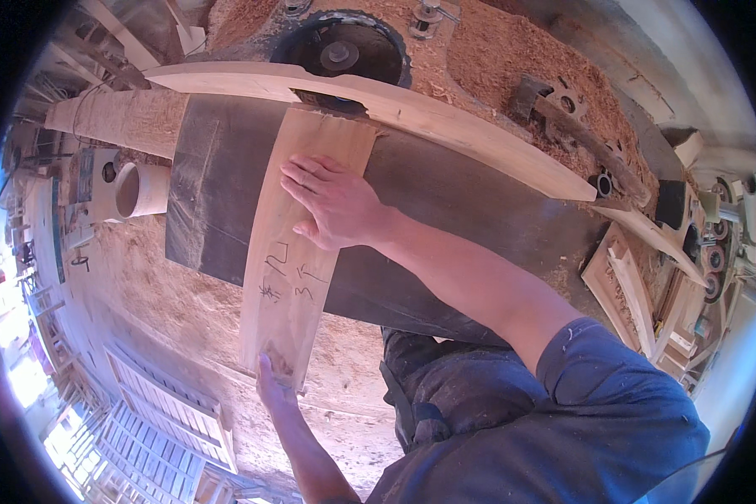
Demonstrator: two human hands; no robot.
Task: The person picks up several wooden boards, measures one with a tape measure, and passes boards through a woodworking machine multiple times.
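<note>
A pale wooden board (298,252) with dark handwritten marks lies across the dark machine table (218,168), its near end sticking out past the table's edge. My right hand (336,202) rests on top of the board, palm down, with the fingers stretched out. At the near end my left hand (275,388) grips the board, thumb on top and the other fingers hidden beneath. The board's far end meets a long wooden fence (470,122), at a gap where a dark round cutter (336,102) partly shows.
Behind the fence, a round dark housing with a central spindle (338,55) sits among heaps of wood shavings (512,50). A white pipe (143,190) opens at the table's left. Wood offcuts (626,286) lean at the right. Slatted wooden frames (155,428) stand at lower left.
</note>
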